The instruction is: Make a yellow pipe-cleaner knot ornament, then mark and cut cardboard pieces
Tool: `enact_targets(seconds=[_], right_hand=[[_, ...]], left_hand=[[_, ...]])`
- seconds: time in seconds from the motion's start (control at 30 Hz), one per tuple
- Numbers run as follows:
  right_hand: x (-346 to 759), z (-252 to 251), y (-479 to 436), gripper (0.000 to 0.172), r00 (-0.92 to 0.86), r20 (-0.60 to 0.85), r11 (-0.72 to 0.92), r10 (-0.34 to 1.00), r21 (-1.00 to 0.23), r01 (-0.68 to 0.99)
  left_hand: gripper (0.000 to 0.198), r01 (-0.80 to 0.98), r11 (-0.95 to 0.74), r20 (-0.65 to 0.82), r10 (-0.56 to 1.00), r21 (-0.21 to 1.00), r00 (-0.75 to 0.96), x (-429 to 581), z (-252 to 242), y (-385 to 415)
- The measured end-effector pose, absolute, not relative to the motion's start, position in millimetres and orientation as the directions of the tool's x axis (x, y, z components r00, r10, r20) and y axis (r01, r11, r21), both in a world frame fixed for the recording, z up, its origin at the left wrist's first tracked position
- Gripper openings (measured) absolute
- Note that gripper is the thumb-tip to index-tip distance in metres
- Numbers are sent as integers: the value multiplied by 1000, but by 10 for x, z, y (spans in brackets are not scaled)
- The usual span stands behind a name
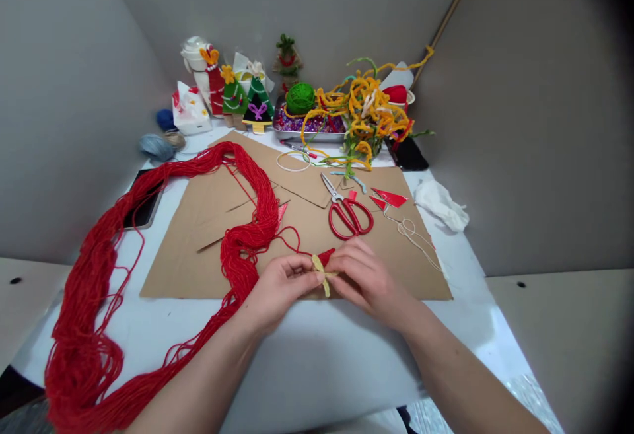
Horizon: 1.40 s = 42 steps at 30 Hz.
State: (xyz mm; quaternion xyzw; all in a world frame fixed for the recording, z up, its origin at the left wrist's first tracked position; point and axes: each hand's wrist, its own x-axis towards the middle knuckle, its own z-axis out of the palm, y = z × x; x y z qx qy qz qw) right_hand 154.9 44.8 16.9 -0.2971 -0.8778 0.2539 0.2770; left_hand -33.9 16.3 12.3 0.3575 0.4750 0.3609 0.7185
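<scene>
My left hand point(282, 282) and my right hand point(364, 275) meet over the near edge of a brown cardboard sheet point(208, 209). Both pinch a small red yarn-wrapped piece point(326, 257) with a short yellow cord point(321, 274) across it. A thin red strand runs from the piece back to a big skein of red yarn point(148, 222) that loops over the table's left side. Red-handled scissors point(347, 213) lie shut just beyond my right hand.
Red paper triangles point(389, 198) and a white string point(413, 232) lie right of the scissors. At the back stand felt tree ornaments point(247, 100), a green yarn ball point(300, 98), a tray of beads point(302, 127) and tangled orange cord point(366, 107). A phone point(143, 209) lies left, a white cloth point(440, 204) right.
</scene>
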Motion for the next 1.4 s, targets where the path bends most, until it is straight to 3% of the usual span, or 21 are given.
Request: enact_targets(seconds=[0.23, 0.37, 0.47, 0.53, 0.63, 0.7, 0.77, 1.17, 1.4], right_hand=[[1521, 161, 416, 9, -597, 260, 547, 759, -752, 367], [1529, 179, 400, 12, -534, -26, 239, 845, -875, 421], [1551, 170, 402, 12, -523, -254, -41, 814, -923, 384], [1560, 167, 407, 14, -543, -304, -158, 783, -941, 299], [1555, 186, 416, 18, -536, -286, -198, 794, -956, 217], [1542, 209, 419, 19, -504, -263, -173, 822, -960, 219], [1527, 226, 418, 18, -470, -248, -156, 847, -962, 226], [1455, 145, 369, 14, -443, -267, -237, 856, -964, 124], [1380, 93, 330, 19, -250, -166, -137, 954, -982, 129]], left_hand=[[11, 105, 248, -265, 943, 963, 201, -316, 118, 144], [11, 410, -152, 40, 962, 899, 270, -301, 131, 114], [15, 455, -297, 144, 929, 840, 340, -284, 160, 97], [13, 422, -220, 97, 951, 879, 294, -278, 177, 98], [9, 222, 114, -149, 978, 968, 146, -287, 191, 122], [15, 50, 303, -307, 944, 952, 119, -298, 195, 143], [18, -45, 382, -372, 918, 923, 138, -301, 199, 158], [18, -41, 375, -368, 921, 926, 129, -199, 177, 122], [26, -203, 412, -403, 911, 888, 85, -188, 167, 134]])
